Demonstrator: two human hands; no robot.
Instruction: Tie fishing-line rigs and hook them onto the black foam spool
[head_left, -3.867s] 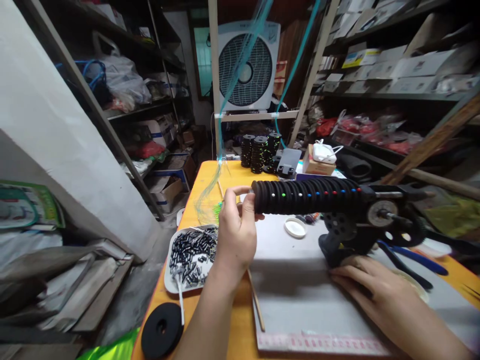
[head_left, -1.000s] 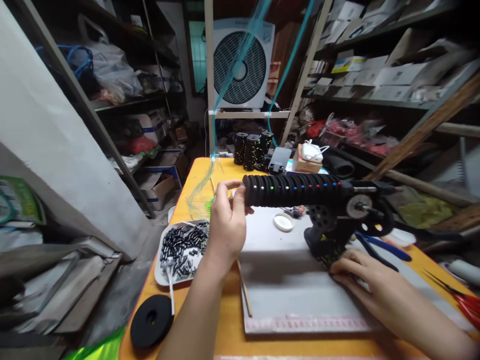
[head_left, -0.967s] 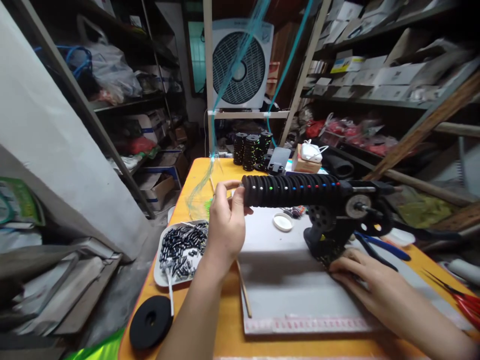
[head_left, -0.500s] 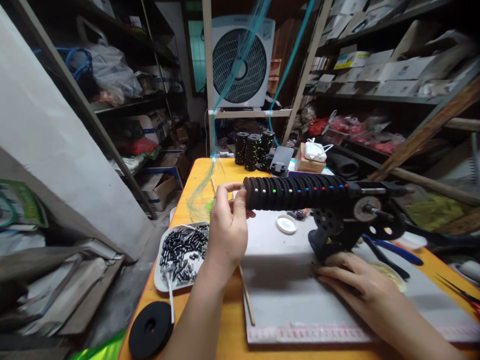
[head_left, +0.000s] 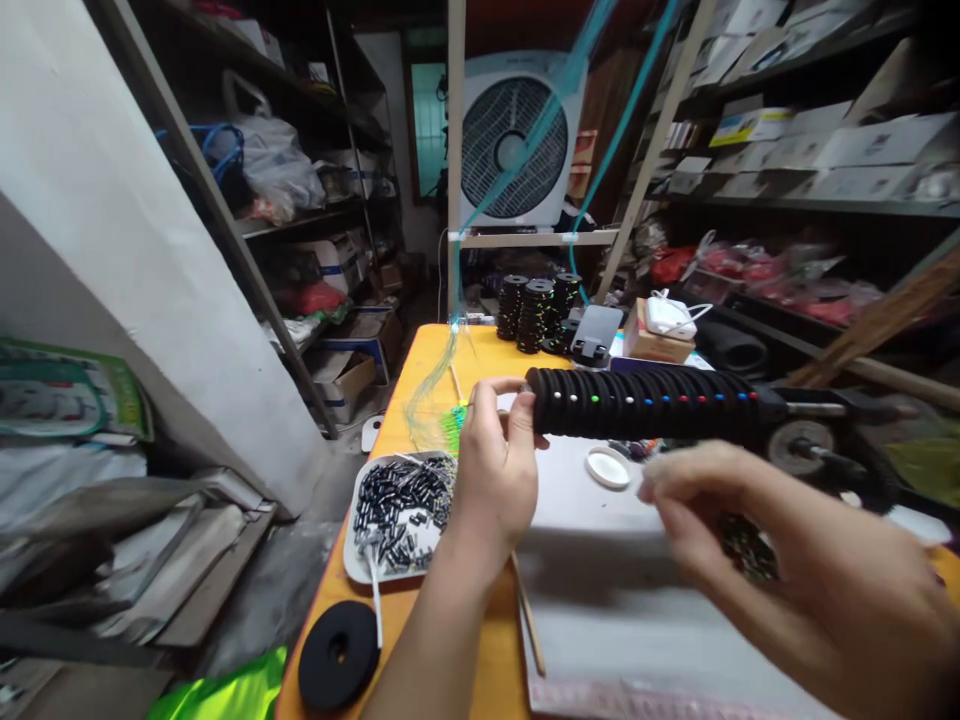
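Head view: a white wall (head_left: 187,260) stands before loaded shelves (head_left: 304,214); rightward, a yellow table (head_left: 427,352) carries a black disc (head_left: 322,668), a tray (head_left: 358,568) of small black pieces (head_left: 397,500) and a grey board (head_left: 592,590). The left hand (head_left: 499,480) pinches the left end of the black roll (head_left: 645,405), level above the board, a fan (head_left: 514,150) beyond. The right hand (head_left: 810,570), blurred, hides part of the black machine (head_left: 801,446); whether it grips anything, I cannot tell.

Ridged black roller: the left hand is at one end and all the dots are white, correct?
Not all white: the head view shows white, green, blue and red dots along the ridged black roller. The left hand is at one end.
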